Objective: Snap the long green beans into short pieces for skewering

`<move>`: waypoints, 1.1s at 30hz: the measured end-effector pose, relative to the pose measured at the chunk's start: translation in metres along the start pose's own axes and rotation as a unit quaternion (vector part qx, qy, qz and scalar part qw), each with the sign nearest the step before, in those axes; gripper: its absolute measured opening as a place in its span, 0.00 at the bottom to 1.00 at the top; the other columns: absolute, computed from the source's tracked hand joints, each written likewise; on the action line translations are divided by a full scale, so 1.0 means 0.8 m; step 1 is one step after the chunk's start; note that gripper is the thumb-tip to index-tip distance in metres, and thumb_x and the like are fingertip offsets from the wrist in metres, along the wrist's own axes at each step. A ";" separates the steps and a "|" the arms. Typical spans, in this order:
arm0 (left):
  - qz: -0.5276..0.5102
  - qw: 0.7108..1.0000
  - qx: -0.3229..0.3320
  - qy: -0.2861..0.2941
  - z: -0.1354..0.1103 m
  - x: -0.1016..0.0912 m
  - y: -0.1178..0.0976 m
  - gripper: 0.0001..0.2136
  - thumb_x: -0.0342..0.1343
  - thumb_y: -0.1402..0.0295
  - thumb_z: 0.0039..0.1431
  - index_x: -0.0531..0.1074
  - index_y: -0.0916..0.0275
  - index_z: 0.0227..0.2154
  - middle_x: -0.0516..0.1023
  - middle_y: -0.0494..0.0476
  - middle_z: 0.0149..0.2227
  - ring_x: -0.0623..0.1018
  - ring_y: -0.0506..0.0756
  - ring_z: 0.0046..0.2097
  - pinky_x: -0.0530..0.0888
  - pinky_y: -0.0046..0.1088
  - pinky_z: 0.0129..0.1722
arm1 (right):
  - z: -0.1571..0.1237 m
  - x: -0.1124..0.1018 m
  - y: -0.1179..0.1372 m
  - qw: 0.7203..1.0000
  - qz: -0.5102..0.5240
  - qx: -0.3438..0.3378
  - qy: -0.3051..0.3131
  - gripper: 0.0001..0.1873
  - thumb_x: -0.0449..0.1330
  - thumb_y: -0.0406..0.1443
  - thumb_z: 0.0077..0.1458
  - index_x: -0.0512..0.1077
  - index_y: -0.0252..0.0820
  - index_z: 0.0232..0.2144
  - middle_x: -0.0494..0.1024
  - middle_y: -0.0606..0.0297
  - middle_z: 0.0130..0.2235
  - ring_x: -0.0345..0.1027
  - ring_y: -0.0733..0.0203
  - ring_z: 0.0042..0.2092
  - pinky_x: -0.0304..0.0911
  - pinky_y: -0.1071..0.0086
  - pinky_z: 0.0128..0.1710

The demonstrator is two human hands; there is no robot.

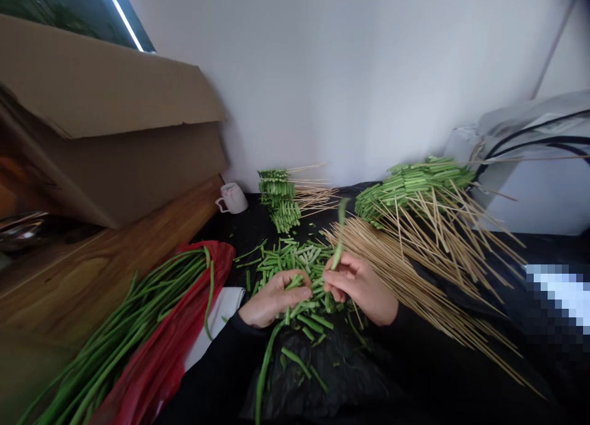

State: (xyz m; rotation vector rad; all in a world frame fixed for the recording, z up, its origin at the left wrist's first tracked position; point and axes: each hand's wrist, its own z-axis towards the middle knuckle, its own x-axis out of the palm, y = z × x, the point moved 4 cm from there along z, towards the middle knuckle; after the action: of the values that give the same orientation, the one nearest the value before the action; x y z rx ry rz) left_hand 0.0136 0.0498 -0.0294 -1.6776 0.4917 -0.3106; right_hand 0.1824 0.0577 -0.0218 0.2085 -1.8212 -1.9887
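My left hand (282, 297) is closed around green bean pieces (295, 281), whose ends show between thumb and fingers. A long green bean (263, 376) trails down from beneath that hand; whether the hand grips it is hidden. My right hand (359, 283), just beside it, pinches a green bean (340, 234) that points upward. Under and behind both hands lies a heap of cut bean pieces (286, 256) on black plastic sheeting (341, 376). A few loose pieces (297, 360) lie nearer to me.
Whole long beans (138, 314) lie on a red plastic bag (157, 357) at left. Bean-loaded skewers are stacked in a small pile (279, 197) and a larger pile (415, 182). Bare wooden skewers (405, 277) spread rightward. A white mug (234, 198) stands near a cardboard box (138, 166).
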 end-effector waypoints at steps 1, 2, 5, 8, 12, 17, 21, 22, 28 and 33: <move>-0.023 0.999 0.011 -0.021 0.001 -0.001 0.001 0.15 0.63 0.58 0.53 0.69 0.66 0.30 0.59 0.44 0.18 0.55 0.44 0.19 0.49 0.21 0.17 | 0.000 -0.001 0.001 1.000 0.004 -0.004 -0.005 0.08 0.62 0.37 0.52 0.66 0.42 0.30 0.75 0.71 0.24 0.63 0.70 0.20 0.58 0.75 0.21; -0.055 0.998 0.022 -0.033 0.002 -0.001 0.001 0.14 0.62 0.59 0.54 0.68 0.65 0.30 0.57 0.43 0.17 0.55 0.44 0.19 0.48 0.20 0.17 | 0.000 0.000 0.001 1.000 0.005 -0.004 -0.006 0.08 0.63 0.37 0.52 0.66 0.42 0.30 0.75 0.71 0.24 0.64 0.70 0.20 0.58 0.75 0.21; -0.191 0.980 0.056 -0.026 0.001 -0.003 -0.006 0.11 0.59 0.62 0.57 0.66 0.64 0.28 0.54 0.42 0.17 0.54 0.44 0.18 0.50 0.19 0.15 | -0.003 0.008 -0.002 1.000 -0.011 0.009 0.016 0.08 0.62 0.37 0.52 0.65 0.41 0.29 0.76 0.69 0.24 0.64 0.69 0.20 0.58 0.74 0.20; -0.329 0.940 0.091 -0.024 -0.004 -0.014 -0.020 0.10 0.58 0.68 0.58 0.64 0.65 0.26 0.52 0.43 0.20 0.53 0.43 0.19 0.51 0.17 0.14 | -0.006 0.019 -0.012 0.997 -0.027 0.040 0.058 0.09 0.62 0.38 0.51 0.66 0.40 0.27 0.76 0.68 0.23 0.63 0.70 0.19 0.57 0.75 0.19; -0.446 0.890 0.087 -0.025 -0.008 -0.026 -0.030 0.10 0.56 0.73 0.59 0.61 0.64 0.25 0.55 0.44 0.22 0.58 0.42 0.20 0.51 0.13 0.14 | -0.006 0.022 -0.021 0.995 -0.033 0.056 0.076 0.11 0.64 0.40 0.50 0.69 0.38 0.28 0.75 0.68 0.23 0.64 0.70 0.20 0.57 0.75 0.20; -0.352 0.935 0.044 -0.020 -0.001 -0.019 -0.020 0.08 0.54 0.67 0.60 0.63 0.63 0.28 0.62 0.45 0.22 0.55 0.41 0.16 0.51 0.16 0.12 | -0.003 0.014 -0.018 0.997 -0.022 0.039 0.066 0.11 0.66 0.40 0.49 0.72 0.37 0.29 0.75 0.68 0.24 0.64 0.70 0.21 0.58 0.75 0.21; -0.157 0.987 0.004 -0.012 0.001 -0.006 -0.009 0.12 0.60 0.60 0.55 0.68 0.65 0.31 0.59 0.42 0.18 0.53 0.41 0.15 0.47 0.17 0.13 | -0.002 0.016 -0.014 0.997 -0.014 0.037 0.067 0.10 0.66 0.39 0.48 0.72 0.38 0.29 0.74 0.69 0.23 0.65 0.69 0.21 0.58 0.75 0.21; -0.121 0.993 -0.009 0.002 0.000 -0.003 -0.006 0.15 0.63 0.58 0.53 0.69 0.66 0.31 0.59 0.42 0.17 0.53 0.41 0.15 0.47 0.17 0.13 | -0.003 0.016 -0.013 0.997 -0.011 0.034 0.065 0.10 0.66 0.39 0.48 0.72 0.38 0.29 0.74 0.69 0.22 0.65 0.69 0.21 0.58 0.75 0.21; -0.055 0.990 -0.072 0.106 -0.004 0.009 0.004 0.19 0.68 0.56 0.43 0.70 0.67 0.29 0.64 0.44 0.18 0.56 0.41 0.15 0.49 0.20 0.13 | -0.003 0.012 -0.005 0.998 -0.001 0.018 0.064 0.10 0.66 0.40 0.49 0.72 0.38 0.29 0.73 0.70 0.23 0.63 0.70 0.22 0.59 0.74 0.22; -0.054 0.990 -0.076 0.106 -0.004 0.009 0.004 0.19 0.68 0.57 0.43 0.68 0.66 0.28 0.69 0.47 0.20 0.57 0.41 0.15 0.49 0.19 0.13 | -0.001 0.000 0.000 1.000 0.029 -0.010 0.001 0.10 0.64 0.40 0.52 0.71 0.39 0.30 0.72 0.71 0.23 0.62 0.70 0.21 0.59 0.74 0.21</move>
State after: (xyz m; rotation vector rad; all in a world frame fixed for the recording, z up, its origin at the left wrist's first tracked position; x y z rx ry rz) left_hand 0.0178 0.0437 -0.0322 -1.8323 0.5947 -0.5468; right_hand 0.1824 0.0569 -0.0221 0.1505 -1.7850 -1.9653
